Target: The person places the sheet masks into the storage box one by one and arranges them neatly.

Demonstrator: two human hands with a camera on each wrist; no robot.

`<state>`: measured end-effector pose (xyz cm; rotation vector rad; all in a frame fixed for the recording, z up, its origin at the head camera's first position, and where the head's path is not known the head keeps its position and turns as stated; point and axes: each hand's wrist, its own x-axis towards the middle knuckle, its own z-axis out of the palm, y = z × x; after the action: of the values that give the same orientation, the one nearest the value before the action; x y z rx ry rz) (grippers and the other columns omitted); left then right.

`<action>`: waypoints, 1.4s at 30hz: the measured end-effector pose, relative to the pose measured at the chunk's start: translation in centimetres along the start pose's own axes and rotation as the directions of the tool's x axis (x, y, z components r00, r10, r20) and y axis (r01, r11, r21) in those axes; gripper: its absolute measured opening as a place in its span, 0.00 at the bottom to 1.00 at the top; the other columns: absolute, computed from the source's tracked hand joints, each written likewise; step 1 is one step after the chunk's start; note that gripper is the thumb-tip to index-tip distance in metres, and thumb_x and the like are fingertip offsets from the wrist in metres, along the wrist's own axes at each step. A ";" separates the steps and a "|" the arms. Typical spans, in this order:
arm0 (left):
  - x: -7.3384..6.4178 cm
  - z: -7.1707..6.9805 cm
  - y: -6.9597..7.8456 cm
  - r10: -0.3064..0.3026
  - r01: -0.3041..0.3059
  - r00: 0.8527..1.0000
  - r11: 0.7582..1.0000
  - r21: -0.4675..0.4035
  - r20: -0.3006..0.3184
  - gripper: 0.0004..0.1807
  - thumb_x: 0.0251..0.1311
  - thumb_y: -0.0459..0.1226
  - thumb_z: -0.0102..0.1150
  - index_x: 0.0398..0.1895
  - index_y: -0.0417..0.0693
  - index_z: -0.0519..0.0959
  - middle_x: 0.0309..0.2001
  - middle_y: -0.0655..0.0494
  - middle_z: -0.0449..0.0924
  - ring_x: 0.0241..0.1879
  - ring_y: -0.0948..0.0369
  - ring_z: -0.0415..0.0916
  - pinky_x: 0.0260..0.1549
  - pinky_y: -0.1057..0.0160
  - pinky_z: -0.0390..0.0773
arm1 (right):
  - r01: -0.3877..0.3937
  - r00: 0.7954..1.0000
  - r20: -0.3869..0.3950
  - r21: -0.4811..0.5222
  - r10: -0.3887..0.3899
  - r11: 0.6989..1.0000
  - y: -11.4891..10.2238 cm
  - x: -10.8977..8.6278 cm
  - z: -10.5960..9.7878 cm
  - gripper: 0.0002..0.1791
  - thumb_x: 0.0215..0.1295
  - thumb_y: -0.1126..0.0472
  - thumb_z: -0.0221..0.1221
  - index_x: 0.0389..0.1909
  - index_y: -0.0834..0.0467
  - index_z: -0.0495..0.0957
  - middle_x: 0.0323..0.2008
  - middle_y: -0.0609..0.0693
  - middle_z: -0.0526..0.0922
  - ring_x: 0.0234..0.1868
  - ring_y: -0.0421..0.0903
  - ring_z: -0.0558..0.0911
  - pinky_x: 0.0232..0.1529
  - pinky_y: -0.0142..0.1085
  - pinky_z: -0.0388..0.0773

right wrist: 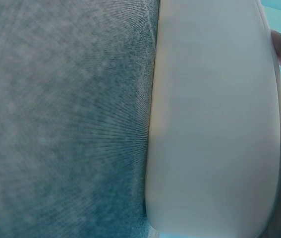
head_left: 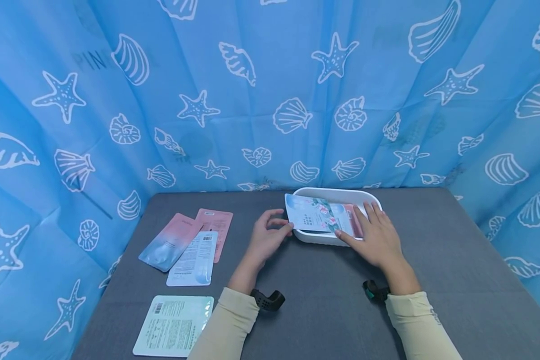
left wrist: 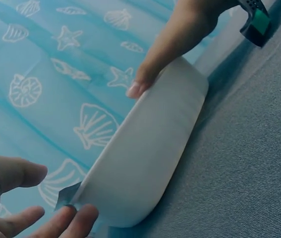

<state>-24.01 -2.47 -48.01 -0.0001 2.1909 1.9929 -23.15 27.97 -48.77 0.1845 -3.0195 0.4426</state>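
Observation:
A white plastic basket (head_left: 317, 239) (left wrist: 145, 144) (right wrist: 214, 119) stands at the back of the table. A light blue floral sheet mask packet (head_left: 308, 214) lies across its top, its left end jutting past the rim. Beneath its right end shows a reddish-pink packet (head_left: 356, 225). My left hand (head_left: 270, 235) is at the jutting end, thumb apart from the fingers; in the left wrist view its fingertips are close to a packet corner (left wrist: 67, 195). Over the basket's right end, my right hand (head_left: 378, 237) spreads its fingers, with the thumb at the front rim.
On the left of the grey table (head_left: 315, 310) lie a pink-and-blue packet (head_left: 171, 242), a pink packet (head_left: 222, 225) and a white-blue packet (head_left: 193, 260), overlapping. Nearer me is a pale green packet (head_left: 173, 325). A blue seashell curtain (head_left: 252, 125) hangs behind.

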 end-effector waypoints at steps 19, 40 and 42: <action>-0.7 0.4 -0.5 0.059 -0.082 0.989 0.983 0.165 0.137 0.29 0.72 0.47 0.67 0.73 0.58 0.74 0.43 0.54 0.86 0.36 0.51 0.83 0.35 0.63 0.77 | 0.011 1.000 0.010 -0.013 -0.011 1.000 -0.2 0.1 0.0 0.58 0.69 0.21 0.51 0.84 0.60 0.55 0.84 0.69 0.51 0.86 0.68 0.44 0.83 0.65 0.43; -0.1 -1.0 -0.2 0.153 -0.170 0.981 0.972 0.159 0.117 0.24 0.72 0.45 0.66 0.67 0.48 0.80 0.46 0.50 0.85 0.34 0.59 0.80 0.35 0.62 0.79 | 0.009 1.000 0.005 -0.016 -0.009 1.000 -0.1 0.0 0.0 0.58 0.69 0.21 0.50 0.83 0.60 0.57 0.83 0.70 0.53 0.86 0.67 0.44 0.82 0.66 0.43; -0.1 -1.5 0.0 0.169 -0.184 0.980 0.971 0.153 0.101 0.21 0.72 0.45 0.66 0.65 0.49 0.81 0.46 0.50 0.85 0.35 0.59 0.80 0.35 0.63 0.79 | 0.011 1.000 0.003 -0.015 -0.011 1.000 0.0 0.1 0.0 0.57 0.69 0.21 0.49 0.83 0.60 0.57 0.83 0.70 0.53 0.86 0.67 0.44 0.82 0.66 0.42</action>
<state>-24.13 -3.95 -47.89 0.3091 2.3614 1.8535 -23.22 27.97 -48.80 0.2012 -3.0225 0.4197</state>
